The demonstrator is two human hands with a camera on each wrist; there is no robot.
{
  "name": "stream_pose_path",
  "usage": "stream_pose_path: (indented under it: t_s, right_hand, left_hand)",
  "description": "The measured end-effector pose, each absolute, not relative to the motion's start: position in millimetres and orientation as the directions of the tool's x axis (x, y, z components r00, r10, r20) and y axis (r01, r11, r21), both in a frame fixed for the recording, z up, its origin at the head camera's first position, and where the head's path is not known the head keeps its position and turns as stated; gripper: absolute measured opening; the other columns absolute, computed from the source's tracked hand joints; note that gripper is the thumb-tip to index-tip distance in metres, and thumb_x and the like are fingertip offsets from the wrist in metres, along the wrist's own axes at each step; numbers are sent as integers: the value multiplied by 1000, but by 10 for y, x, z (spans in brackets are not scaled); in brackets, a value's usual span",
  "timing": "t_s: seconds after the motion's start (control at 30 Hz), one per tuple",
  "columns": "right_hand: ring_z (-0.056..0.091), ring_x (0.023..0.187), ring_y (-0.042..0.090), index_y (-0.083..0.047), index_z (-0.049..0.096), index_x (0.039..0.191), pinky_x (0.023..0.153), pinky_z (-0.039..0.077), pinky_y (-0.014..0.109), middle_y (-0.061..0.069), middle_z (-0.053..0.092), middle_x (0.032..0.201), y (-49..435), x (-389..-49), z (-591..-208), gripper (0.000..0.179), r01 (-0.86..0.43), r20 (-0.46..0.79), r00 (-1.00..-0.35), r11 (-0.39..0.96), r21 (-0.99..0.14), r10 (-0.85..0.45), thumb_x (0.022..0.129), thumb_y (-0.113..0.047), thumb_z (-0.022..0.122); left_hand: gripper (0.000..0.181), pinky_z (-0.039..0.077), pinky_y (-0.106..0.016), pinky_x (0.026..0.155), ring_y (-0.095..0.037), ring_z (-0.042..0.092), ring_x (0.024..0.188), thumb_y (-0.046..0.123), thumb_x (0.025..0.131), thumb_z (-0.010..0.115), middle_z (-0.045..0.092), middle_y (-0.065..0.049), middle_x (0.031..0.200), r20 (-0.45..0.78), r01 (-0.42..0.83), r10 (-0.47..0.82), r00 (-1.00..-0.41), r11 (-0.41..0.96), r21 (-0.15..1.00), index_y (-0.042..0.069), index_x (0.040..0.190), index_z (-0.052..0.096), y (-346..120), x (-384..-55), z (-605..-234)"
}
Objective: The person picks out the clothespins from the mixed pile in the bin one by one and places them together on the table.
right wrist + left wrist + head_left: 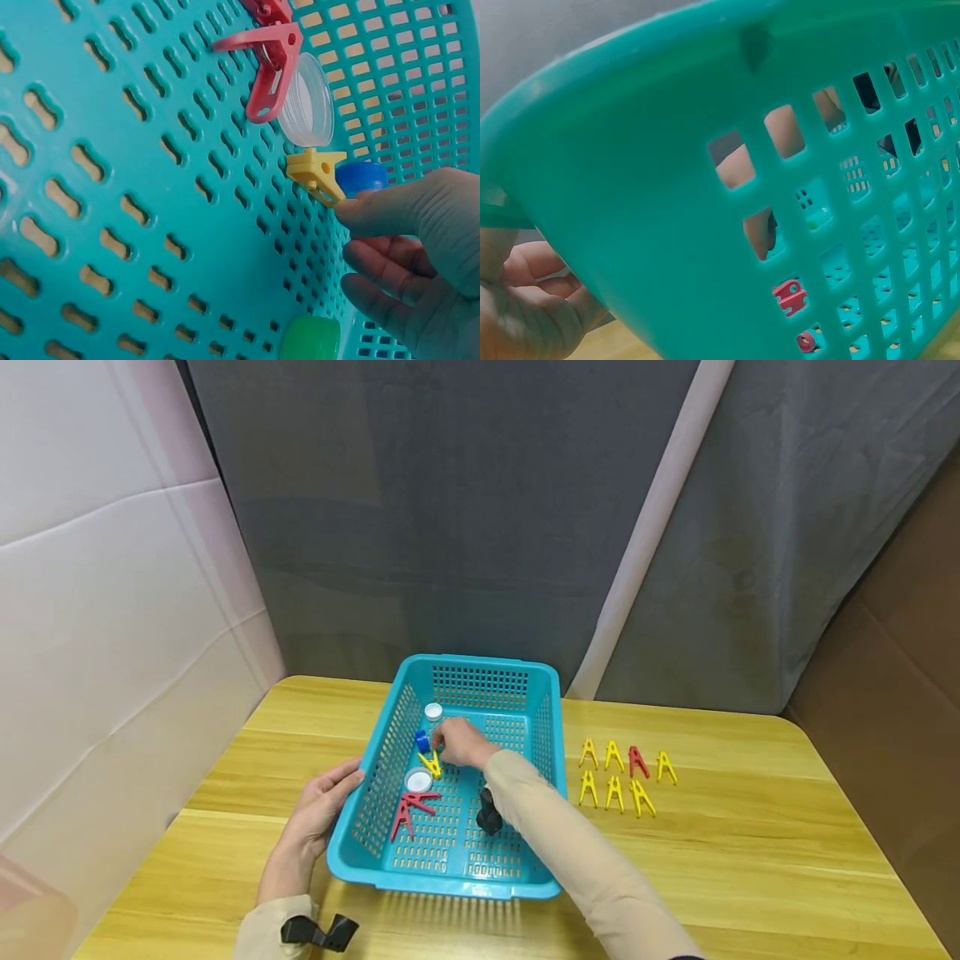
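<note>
A turquoise basket [471,887] stands on the table, and my left hand [318,814] grips its left rim. Inside it, my right hand [461,743] pinches the end of a yellow clothespin [319,176] between thumb and finger; the finger behind the thumb is mostly hidden. Just beyond that clothespin lies a blue bottle cap [361,177]. A clear round lid [418,780] and red clothespins [402,818] lie nearer to me in the basket. Toward the back is a small white cap [432,712]. A green cap [311,341] shows only in the right wrist view.
To the right of the basket, several yellow clothespins [614,793] and one red clothespin [637,762] lie in two rows on the wooden table [750,860]. A grey cloth [450,527] hangs behind the table, with a white wall [112,610] on the left.
</note>
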State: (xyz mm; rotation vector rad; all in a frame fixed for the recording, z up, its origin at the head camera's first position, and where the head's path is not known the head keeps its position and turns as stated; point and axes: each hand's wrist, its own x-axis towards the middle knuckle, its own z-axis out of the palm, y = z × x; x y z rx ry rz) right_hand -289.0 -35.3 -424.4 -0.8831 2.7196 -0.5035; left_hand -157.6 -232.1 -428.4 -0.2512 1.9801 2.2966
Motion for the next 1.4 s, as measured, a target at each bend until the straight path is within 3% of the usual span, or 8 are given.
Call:
stream_pose_path:
  t_s: [0.27,0.5,0.67,0.9,1.0,1.07,1.2,1.4]
  right_hand:
    - [50,113,19,-20,73,107,85,45,23,2,57,120,-349,-2888,-4243,45,-652,-110,-696,689,-317,-709,77,11,61]
    - [48,118,20,-23,71,111,86,46,23,3,52,127,-368,-2870,-4274,49,-649,-126,-696,694,-312,-707,78,12,60]
    - [51,111,17,-23,72,108,85,46,22,2,56,117,-376,-2870,-4312,46,-684,-108,-683,684,-252,-723,78,10,62]
    - [42,129,22,-19,73,105,104,36,30,5,58,126,-359,-2878,-4333,31,-624,-84,-755,751,-214,-651,80,-2,69]
    - [40,131,23,-20,73,103,103,38,32,3,59,127,-351,-2887,-4327,24,-608,-81,-775,775,-169,-626,80,-14,74]
    - [45,126,22,-21,74,99,96,45,33,2,60,124,-346,-2889,-4319,22,-604,-78,-783,784,-145,-618,78,-19,77]
    - [59,100,15,-18,74,91,77,50,29,-2,66,104,-333,-2884,-4290,16,-575,-92,-804,807,-137,-588,76,-21,78]
    - [52,69,8,-14,69,78,58,45,23,-7,60,77,-301,-2873,-4175,13,-519,-107,-835,836,-178,-540,74,-20,79]
  left_hand:
    - [55,56,-27,71,-11,66,80,11,94,54,68,5,90,-184,-177,-32,-982,-153,972,-13,138,33,-2319,-1572,-4273]
    - [55,56,-27,70,-10,66,80,11,93,54,68,6,89,-188,-181,-32,-982,-151,972,-13,138,33,-2318,-1573,-4278]
    - [55,56,-27,70,-11,66,79,11,94,53,68,5,89,-186,-180,-27,-982,-147,973,-13,138,32,-2323,-1574,-4282]
    - [56,56,-27,71,-10,66,80,12,94,53,68,5,91,-190,-185,-23,-981,-139,973,-12,139,31,-2329,-1576,-4279]
    - [56,56,-27,71,-10,66,80,12,94,53,68,5,91,-192,-186,-26,-981,-139,973,-12,140,31,-2329,-1578,-4280]
    - [56,56,-27,71,-10,66,80,12,94,53,68,5,91,-192,-187,-27,-981,-139,973,-12,140,30,-2329,-1579,-4280]
    - [56,56,-27,71,-10,66,81,12,94,53,68,5,91,-193,-188,-27,-981,-139,972,-13,140,30,-2328,-1579,-4281]
    - [56,56,-27,71,-10,66,80,12,94,53,67,6,90,-196,-190,-29,-980,-140,972,-13,140,30,-2323,-1571,-4278]
